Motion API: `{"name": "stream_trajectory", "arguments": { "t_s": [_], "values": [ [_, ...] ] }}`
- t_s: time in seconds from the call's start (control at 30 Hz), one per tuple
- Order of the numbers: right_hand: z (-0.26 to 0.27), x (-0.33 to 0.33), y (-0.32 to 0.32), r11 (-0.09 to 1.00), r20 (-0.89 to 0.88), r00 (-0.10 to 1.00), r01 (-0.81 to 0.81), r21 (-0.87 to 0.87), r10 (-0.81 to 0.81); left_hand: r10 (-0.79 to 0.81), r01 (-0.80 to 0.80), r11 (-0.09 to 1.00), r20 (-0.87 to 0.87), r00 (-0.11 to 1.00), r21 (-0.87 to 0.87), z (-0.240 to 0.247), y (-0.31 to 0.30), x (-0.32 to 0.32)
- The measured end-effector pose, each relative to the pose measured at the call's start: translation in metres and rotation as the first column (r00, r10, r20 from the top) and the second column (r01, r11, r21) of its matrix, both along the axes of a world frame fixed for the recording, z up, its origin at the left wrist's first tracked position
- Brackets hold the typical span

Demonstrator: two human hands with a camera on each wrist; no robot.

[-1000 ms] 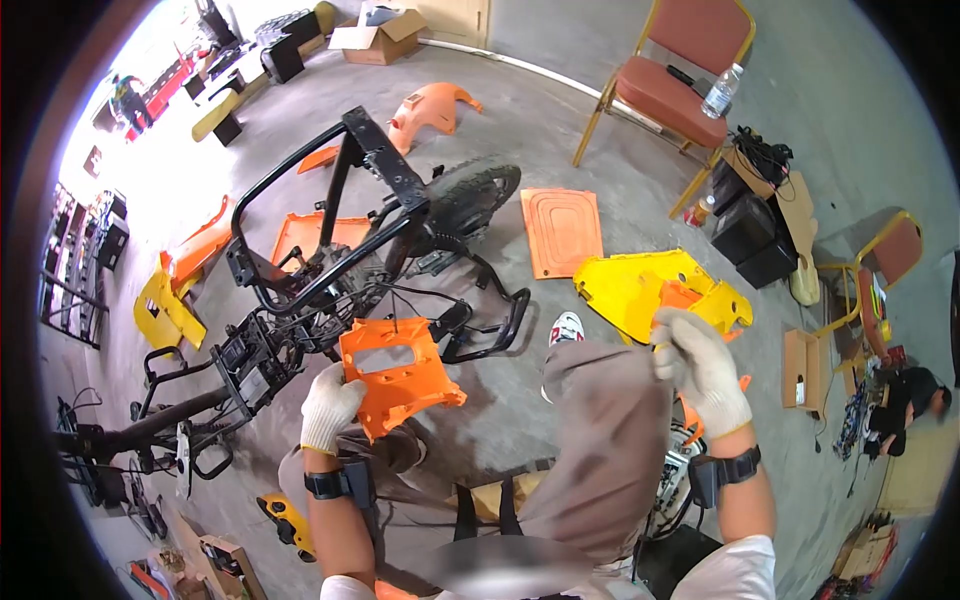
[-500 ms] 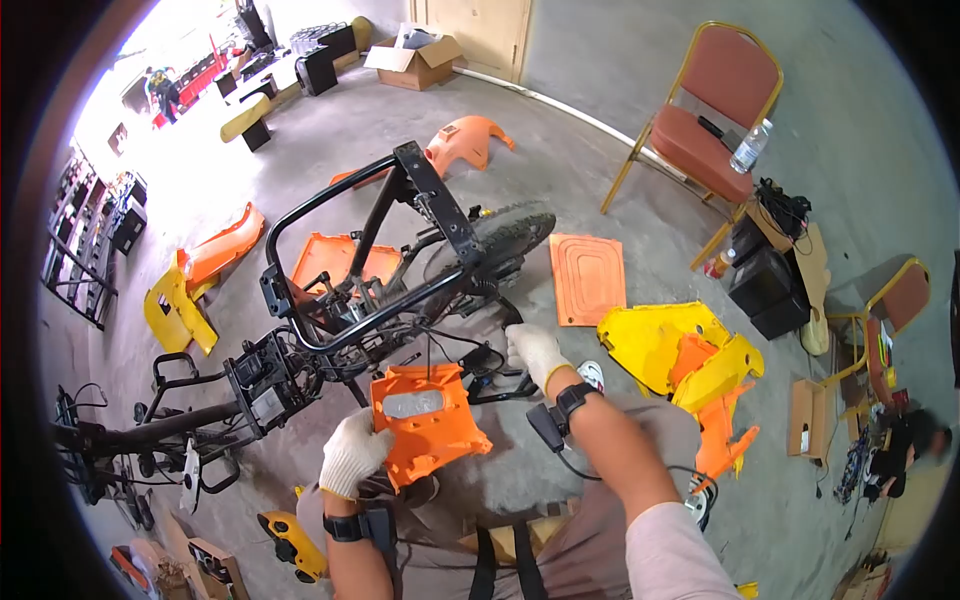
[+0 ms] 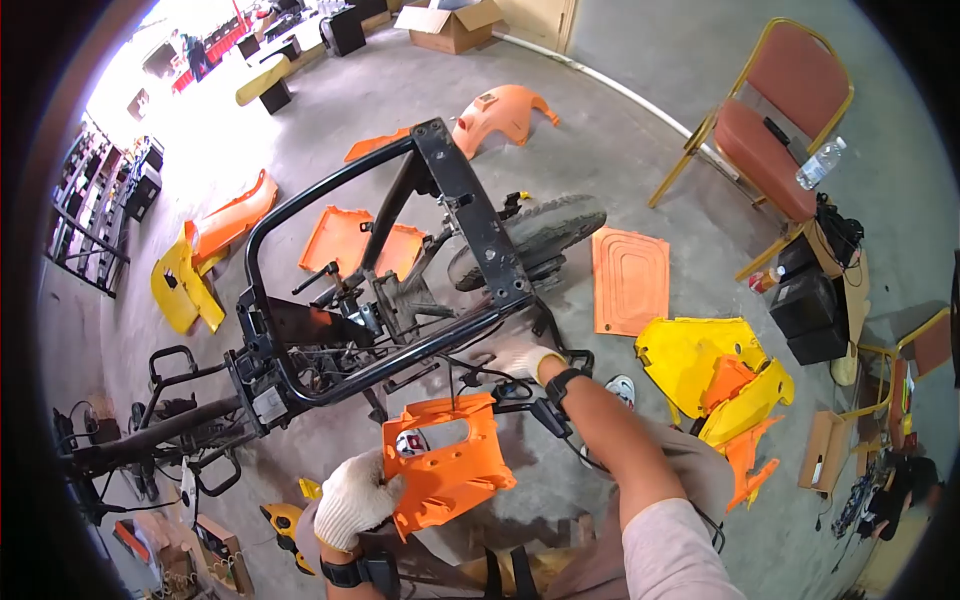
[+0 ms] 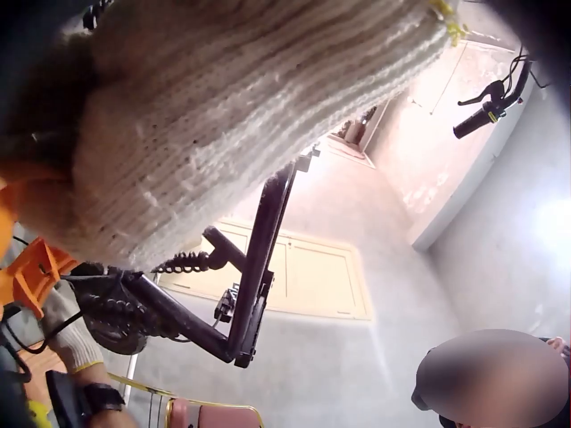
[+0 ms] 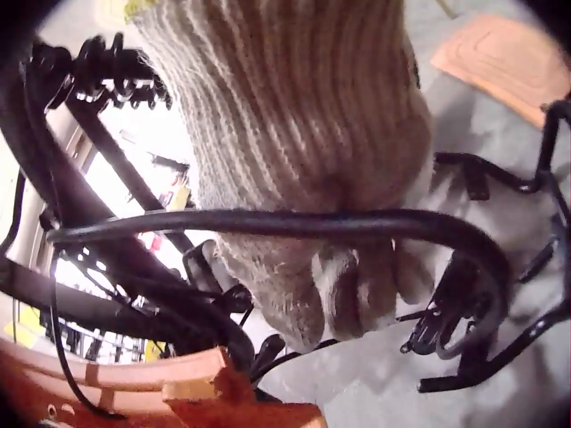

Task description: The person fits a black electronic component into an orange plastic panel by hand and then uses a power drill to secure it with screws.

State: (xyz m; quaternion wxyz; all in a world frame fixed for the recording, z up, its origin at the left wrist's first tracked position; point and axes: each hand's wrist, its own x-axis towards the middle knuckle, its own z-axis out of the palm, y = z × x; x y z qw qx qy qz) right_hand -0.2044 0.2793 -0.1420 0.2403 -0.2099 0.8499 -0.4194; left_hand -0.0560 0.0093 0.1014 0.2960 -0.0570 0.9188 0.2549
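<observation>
Left hand (image 3: 355,497) grasping orange panel (image 3: 445,470), right hand (image 3: 520,360) grip unclear; wrist view shows cable (image 5: 268,223)

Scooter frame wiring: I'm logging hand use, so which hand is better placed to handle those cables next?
Probably the right hand: it sits in among the black cables at the frame, while the left hand grips the orange panel.

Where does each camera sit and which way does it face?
Head: on the head, facing down at the scooter frame; it shows the left grip holding the orange panel and the right grip reaching into the frame.
Left wrist: under the left grip, facing up past it at frame tubes.
Right wrist: beside the right grip, facing a black cable.
Shared: all three see the orange panel.
</observation>
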Motion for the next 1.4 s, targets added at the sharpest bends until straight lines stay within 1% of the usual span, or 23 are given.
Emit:
{"name": "stream_trajectory", "arguments": {
  "t_s": [0.07,0.1,0.13,0.17,0.2,0.27,0.3,0.4,0.47,0.53,0.6,0.7,0.73,0.8,0.87,1.0,1.07,1.1,1.17,1.2,1.27,1.37,1.4],
  "values": [
    [0.008,-0.008,-0.013,0.997,0.02,0.998,-0.065,-0.045,0.066,-0.001,0.001,1.0,0.009,1.0,0.01,-0.002,-0.002,-0.001],
    [0.032,-0.013,-0.02,0.985,0.261,0.954,-0.164,0.05,0.145,-0.009,0.009,1.0,0.007,1.0,0.024,-0.003,-0.003,-0.001],
    [0.05,-0.017,-0.026,0.952,0.49,0.851,-0.28,0.12,0.188,-0.001,0.001,1.0,0.013,1.0,0.025,-0.004,-0.003,-0.001],
    [0.056,-0.02,-0.032,0.9,0.501,0.843,-0.359,0.249,0.197,-0.016,0.016,1.0,0.013,1.0,0.008,-0.004,-0.004,-0.002],
    [0.054,-0.018,-0.031,0.897,0.504,0.84,-0.365,0.25,0.201,-0.032,0.032,0.999,0.012,0.999,-0.008,-0.004,-0.005,-0.002],
    [0.056,-0.011,-0.022,0.97,0.21,0.973,-0.143,0.197,0.101,-0.028,0.028,1.0,0.001,1.0,0.013,-0.007,-0.007,-0.001],
    [0.059,-0.011,-0.018,0.968,0.208,0.973,-0.146,0.203,0.103,-0.03,0.031,0.999,-0.012,0.999,0.033,-0.009,-0.008,-0.001],
    [0.074,-0.01,-0.002,0.836,0.078,0.997,-0.056,0.545,0.016,-0.046,0.048,0.998,-0.033,0.998,0.043,-0.014,-0.013,0.002],
    [0.056,-0.011,0.013,0.815,0.037,0.999,-0.033,0.579,0.014,-0.054,0.056,0.997,-0.044,0.998,0.044,-0.013,-0.012,0.002],
    [0.032,-0.011,0.028,0.838,-0.117,0.993,0.04,0.544,0.029,-0.057,0.06,0.997,-0.054,0.997,0.044,-0.012,-0.011,0.001],
    [0.038,-0.009,0.033,0.828,-0.143,0.989,0.059,0.558,0.026,-0.086,0.086,0.996,-0.074,0.994,-0.006,-0.014,-0.01,0.001],
    [0.05,-0.003,0.037,0.834,-0.157,0.984,0.151,0.531,-0.079,-0.118,0.116,0.993,-0.086,0.989,-0.025,-0.022,-0.014,0.002],
    [0.055,-0.001,0.038,0.832,-0.16,0.984,0.15,0.534,-0.075,-0.114,0.113,0.993,-0.088,0.99,-0.021,-0.023,-0.014,0.002],
    [0.069,0.001,0.043,0.81,-0.16,0.971,0.235,0.538,-0.176,-0.118,0.116,0.993,-0.09,0.989,-0.02,-0.021,-0.012,0.001],
    [0.083,0.004,0.051,0.809,-0.16,0.968,0.248,0.533,-0.191,-0.123,0.122,0.992,-0.091,0.988,-0.019,-0.02,-0.012,0.001],
    [0.102,0.008,0.064,0.78,-0.237,0.959,0.268,0.566,-0.158,-0.125,0.125,0.992,-0.072,0.99,-0.001,-0.02,-0.011,-0.001],
    [0.113,0.011,0.07,0.734,-0.356,0.932,0.285,0.616,-0.064,-0.144,0.143,0.99,-0.078,0.987,-0.01,-0.017,-0.009,-0.002],
    [0.119,0.011,0.071,0.73,-0.365,0.929,0.292,0.618,-0.063,-0.158,0.157,0.987,-0.076,0.984,-0.024,-0.015,-0.008,-0.003],
    [0.127,0.011,0.073,0.628,-0.415,0.908,0.292,0.721,0.054,-0.154,0.152,0.988,-0.072,0.985,-0.035,-0.017,-0.007,-0.003],
    [0.13,0.012,0.073,0.625,-0.421,0.905,0.297,0.722,0.056,-0.149,0.146,0.988,-0.059,0.987,-0.051,-0.019,-0.006,-0.003],
    [0.138,0.013,0.073,0.546,-0.368,0.926,0.269,0.793,0.079,-0.152,0.15,0.988,-0.066,0.986,-0.046,-0.021,-0.005,-0.003],
    [0.153,0.022,0.075,0.488,-0.37,0.926,0.291,0.823,0.071,-0.141,0.138,0.99,-0.07,0.988,-0.04,-0.02,-0.005,-0.002],
    [0.156,0.024,0.077,0.493,-0.375,0.923,0.291,0.82,0.08,-0.128,0.126,0.991,-0.068,0.989,-0.036,-0.021,-0.005,-0.002]
  ]
}}
